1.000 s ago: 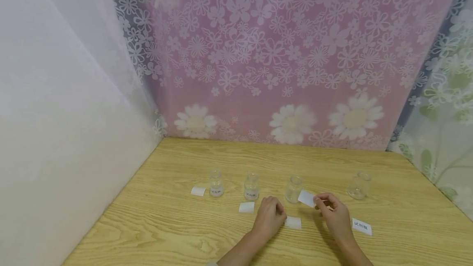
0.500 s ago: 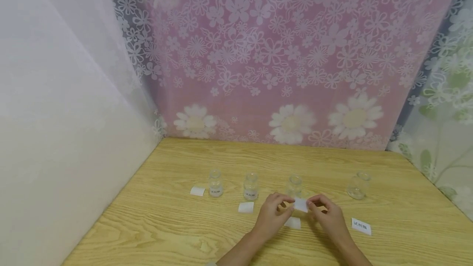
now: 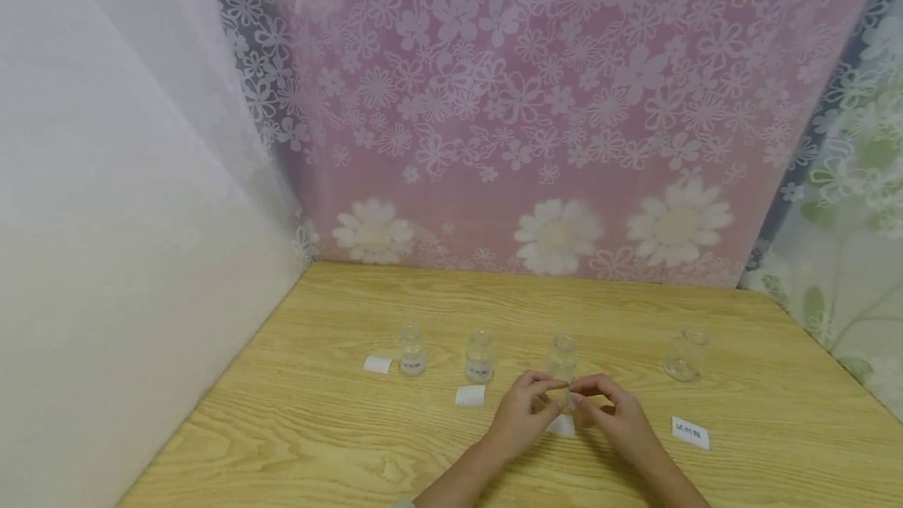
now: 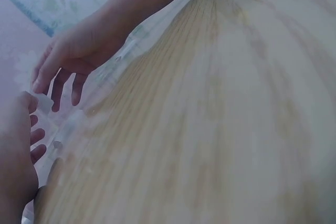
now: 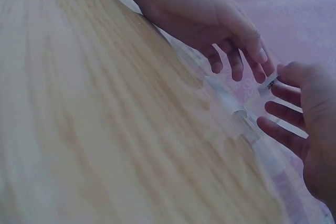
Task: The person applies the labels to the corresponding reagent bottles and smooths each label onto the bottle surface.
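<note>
Between both hands is a small white label (image 5: 270,82), seen nearly edge-on in the head view, with dark print showing in the right wrist view. My right hand (image 3: 621,418) pinches it between thumb and index finger, the other fingers spread loosely. From the other side, my left hand (image 3: 518,418) holds its edge with thumb and index fingertips. Just behind the fingertips stands a clear glass bottle (image 3: 563,351), its lower part hidden by them. A plain white paper piece (image 3: 562,426) lies on the table beneath the hands.
Two glass bottles with printed labels, one left (image 3: 412,350) and one nearer the middle (image 3: 480,353), stand on the wooden table (image 3: 296,429). An unlabelled bottle (image 3: 684,353) stands right. White paper pieces (image 3: 378,364) (image 3: 469,396) and a printed label (image 3: 690,433) lie around.
The right hand has brought the label left and down to the left hand, which rose to meet it. The label has turned from face-on to nearly edge-on between the fingertips.
</note>
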`<state>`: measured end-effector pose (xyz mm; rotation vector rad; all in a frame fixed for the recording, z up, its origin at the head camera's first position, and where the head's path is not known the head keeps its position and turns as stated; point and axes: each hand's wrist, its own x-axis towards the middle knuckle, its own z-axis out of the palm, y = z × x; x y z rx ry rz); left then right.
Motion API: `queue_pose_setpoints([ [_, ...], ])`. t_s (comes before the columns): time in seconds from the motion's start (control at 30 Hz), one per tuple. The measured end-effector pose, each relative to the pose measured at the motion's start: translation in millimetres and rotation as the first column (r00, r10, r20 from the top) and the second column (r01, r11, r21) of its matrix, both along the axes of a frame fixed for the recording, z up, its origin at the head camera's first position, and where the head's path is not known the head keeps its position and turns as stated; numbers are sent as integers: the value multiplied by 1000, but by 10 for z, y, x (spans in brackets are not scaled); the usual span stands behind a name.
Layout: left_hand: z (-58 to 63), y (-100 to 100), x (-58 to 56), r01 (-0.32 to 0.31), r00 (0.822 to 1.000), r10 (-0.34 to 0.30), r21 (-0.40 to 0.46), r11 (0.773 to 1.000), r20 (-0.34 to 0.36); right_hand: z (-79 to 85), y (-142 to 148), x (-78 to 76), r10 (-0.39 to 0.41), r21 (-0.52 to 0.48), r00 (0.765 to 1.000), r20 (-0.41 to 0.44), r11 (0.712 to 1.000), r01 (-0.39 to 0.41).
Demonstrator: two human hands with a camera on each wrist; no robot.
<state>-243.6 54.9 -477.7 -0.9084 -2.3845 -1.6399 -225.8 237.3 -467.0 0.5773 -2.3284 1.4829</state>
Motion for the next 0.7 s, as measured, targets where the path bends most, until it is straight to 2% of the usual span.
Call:
queue_pose_setpoints([
  [0.13, 2, 3, 1, 6, 1000, -6, 3, 1000, 30, -28, 4, -12, 59, 6, 998, -37, 998, -59],
  [0.33, 9, 7, 2, 16, 998, -18, 30, 999, 59, -28, 4, -18, 62, 18, 995, -79, 998, -61],
  [0.4, 10, 6, 4, 24, 997, -27, 48, 999, 69, -21, 2, -16, 53, 8, 997, -65, 999, -52],
  [0.6, 10, 10, -2, 47, 994, -61, 147, 988, 93, 0, 6, -8, -49, 1, 999, -3, 999, 49],
  [0.7, 29, 5, 4, 60, 993, -75, 165, 984, 86, 5, 6, -8, -45, 1, 999, 9, 999, 45],
])
